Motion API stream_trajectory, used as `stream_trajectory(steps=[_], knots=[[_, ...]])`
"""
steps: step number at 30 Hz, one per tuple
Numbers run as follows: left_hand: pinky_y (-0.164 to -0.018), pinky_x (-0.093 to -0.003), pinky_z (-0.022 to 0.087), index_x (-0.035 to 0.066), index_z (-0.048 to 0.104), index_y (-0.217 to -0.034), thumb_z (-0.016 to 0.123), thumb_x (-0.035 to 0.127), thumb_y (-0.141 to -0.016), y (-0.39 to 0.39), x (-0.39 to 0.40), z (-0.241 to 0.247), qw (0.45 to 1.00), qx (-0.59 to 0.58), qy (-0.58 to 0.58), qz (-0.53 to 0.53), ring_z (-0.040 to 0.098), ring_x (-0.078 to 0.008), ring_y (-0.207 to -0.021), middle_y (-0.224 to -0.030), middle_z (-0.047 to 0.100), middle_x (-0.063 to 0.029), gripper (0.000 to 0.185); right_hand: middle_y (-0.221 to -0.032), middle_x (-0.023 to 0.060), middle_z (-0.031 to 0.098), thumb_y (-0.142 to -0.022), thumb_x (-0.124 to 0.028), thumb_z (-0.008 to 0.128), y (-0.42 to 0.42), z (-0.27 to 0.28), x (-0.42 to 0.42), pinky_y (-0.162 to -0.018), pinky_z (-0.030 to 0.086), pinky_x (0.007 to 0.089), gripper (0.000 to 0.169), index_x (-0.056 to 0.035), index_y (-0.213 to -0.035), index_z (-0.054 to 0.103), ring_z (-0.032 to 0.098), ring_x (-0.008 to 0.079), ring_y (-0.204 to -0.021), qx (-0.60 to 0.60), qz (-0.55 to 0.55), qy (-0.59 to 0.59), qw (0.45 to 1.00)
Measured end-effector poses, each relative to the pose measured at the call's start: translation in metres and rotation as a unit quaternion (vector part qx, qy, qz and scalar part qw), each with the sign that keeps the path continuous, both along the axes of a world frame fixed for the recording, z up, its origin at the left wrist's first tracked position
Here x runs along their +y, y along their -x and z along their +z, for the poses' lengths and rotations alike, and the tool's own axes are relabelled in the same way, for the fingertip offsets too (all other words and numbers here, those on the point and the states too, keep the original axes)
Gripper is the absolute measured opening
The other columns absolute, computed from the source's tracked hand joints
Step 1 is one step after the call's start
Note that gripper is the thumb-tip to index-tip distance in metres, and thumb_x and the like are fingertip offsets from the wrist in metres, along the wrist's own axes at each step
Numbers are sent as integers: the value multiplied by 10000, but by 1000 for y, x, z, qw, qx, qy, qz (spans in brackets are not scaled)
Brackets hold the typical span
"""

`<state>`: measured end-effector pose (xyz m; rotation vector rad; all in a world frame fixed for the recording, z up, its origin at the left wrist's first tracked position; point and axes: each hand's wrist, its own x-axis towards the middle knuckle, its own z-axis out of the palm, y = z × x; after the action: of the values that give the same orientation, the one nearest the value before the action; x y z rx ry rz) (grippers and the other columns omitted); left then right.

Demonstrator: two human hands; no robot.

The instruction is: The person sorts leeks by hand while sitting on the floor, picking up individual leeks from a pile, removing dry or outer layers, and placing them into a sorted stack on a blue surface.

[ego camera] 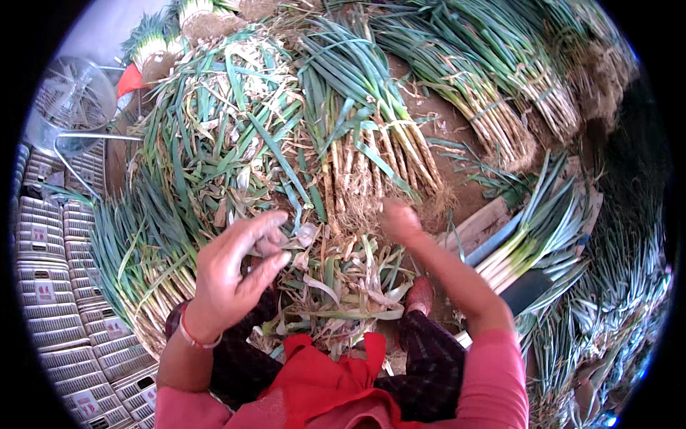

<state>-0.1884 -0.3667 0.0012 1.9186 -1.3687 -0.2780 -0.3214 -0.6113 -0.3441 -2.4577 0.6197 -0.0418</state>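
My left hand (244, 263) is raised over the peelings, thumb and fingers apart, with nothing seen between them. A red band circles that wrist. My right hand (399, 221), blurred, is at the root ends of a pile of long green onions (370, 155). Its fingers look curled, but whether they grip a stalk cannot be made out. The onions have muddy roots pointing towards me and green leaves pointing away. Loose peelings and torn leaves (343, 284) lie between my feet. Right of my forearm rests a bunch of cleaned onions (514, 252) with white stems.
A large heap of stripped leaves (225, 112) spreads ahead on the left. Unpeeled onions (155, 246) lie left of my arm, beside stacked plastic crates (43, 289). A floor fan (72, 99) stands behind them. Tied onion bundles (493, 118) lie at far right.
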Motion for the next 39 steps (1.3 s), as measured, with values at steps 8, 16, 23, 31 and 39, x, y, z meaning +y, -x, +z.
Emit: stream_trajectory(steps=[8, 16, 23, 31, 39], knots=[[-626, -264, 491, 0, 569, -1104, 692, 65, -741, -28, 30, 8, 998, 32, -59, 18, 620, -170, -681, -819, 599, -94, 388, -1451, 167, 183, -741, 61, 487, -148, -62, 127, -1052, 248, 481, 650, -46, -1351, 288, 217, 324, -1329, 102, -42, 123, 986], [-593, -268, 482, 4, 562, -1105, 678, 63, -758, -28, 55, 12, 998, 37, -56, 15, 613, -170, -663, -815, 597, -94, 371, -1429, 209, 207, -714, 94, 439, -89, -43, 101, -873, 461, 408, 742, -79, -1395, 199, 421, 413, -1168, -86, -39, 43, 995], [-785, -293, 490, -33, 491, -1159, 540, 147, -894, -29, 56, -34, 969, 241, 31, 42, 601, -190, -892, -968, 608, -123, 324, -719, 243, 598, -759, -222, 565, -49, 133, 112, -583, 505, 402, 362, 32, -1016, 543, 615, 325, -647, -69, -113, -59, 989], [-751, -373, 539, -23, 445, -1129, 503, 241, -916, -17, 31, -173, 567, 759, 289, 138, 605, -272, -847, -1010, 564, -145, 344, -836, 231, 593, -732, -93, 582, 106, 279, 297, -610, 506, 403, 436, -25, -1149, 474, 626, 333, -751, -157, -99, -73, 980], [-970, -447, 427, -71, 353, -1240, 528, 118, -894, 43, 69, -137, 494, 782, 380, 19, 530, -304, -1074, -1172, 481, -173, 431, -955, 155, 580, -818, -180, 597, 160, 295, 314, -768, 445, 334, 482, 4, -1220, 406, 573, 199, -880, -34, -69, -531, 844]])
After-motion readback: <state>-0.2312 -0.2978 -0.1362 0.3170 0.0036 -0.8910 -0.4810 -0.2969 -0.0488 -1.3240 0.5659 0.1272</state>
